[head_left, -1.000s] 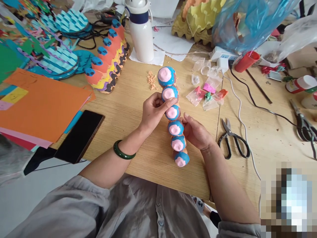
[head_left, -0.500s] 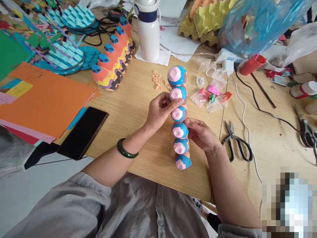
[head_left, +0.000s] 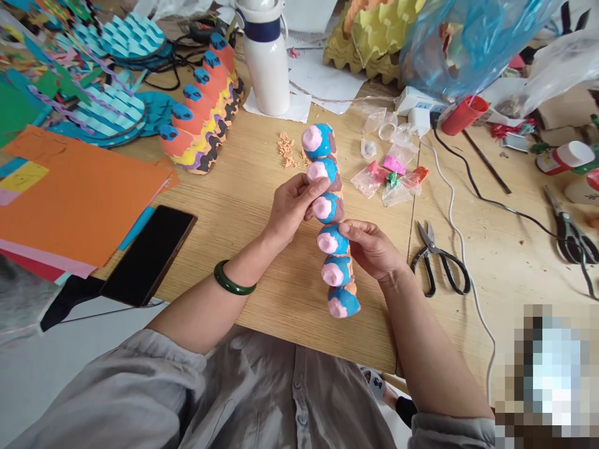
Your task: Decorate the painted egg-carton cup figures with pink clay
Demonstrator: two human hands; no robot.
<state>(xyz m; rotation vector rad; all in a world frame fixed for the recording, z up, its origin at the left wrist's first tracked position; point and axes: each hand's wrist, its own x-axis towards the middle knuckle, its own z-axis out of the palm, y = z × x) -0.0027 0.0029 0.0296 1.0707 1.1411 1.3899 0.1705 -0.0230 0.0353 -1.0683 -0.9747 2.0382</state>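
Note:
My hands hold a long strip of egg-carton cups (head_left: 332,240) upright on the wooden table (head_left: 285,312), its several cups blue with pink tips and a brown-orange backing. My left hand (head_left: 292,209) grips the upper cups, with the thumb across the second cup. My right hand (head_left: 369,248) presses its fingers against the fourth cup from the right side. Beyond the strip's top lie pale crumbs (head_left: 285,149). A similar orange strip with blue tips (head_left: 201,106) sits farther left.
Black-handled scissors (head_left: 440,265) and small plastic bags of coloured material (head_left: 388,174) lie to the right. A black phone (head_left: 148,255) rests on orange card (head_left: 79,193) at left. A white bottle (head_left: 266,68) stands at the back, near a blue plastic bag (head_left: 472,43).
The strip has rolled about its long axis, turning the pink tips from facing up toward the left. My right hand has shifted slightly up the strip.

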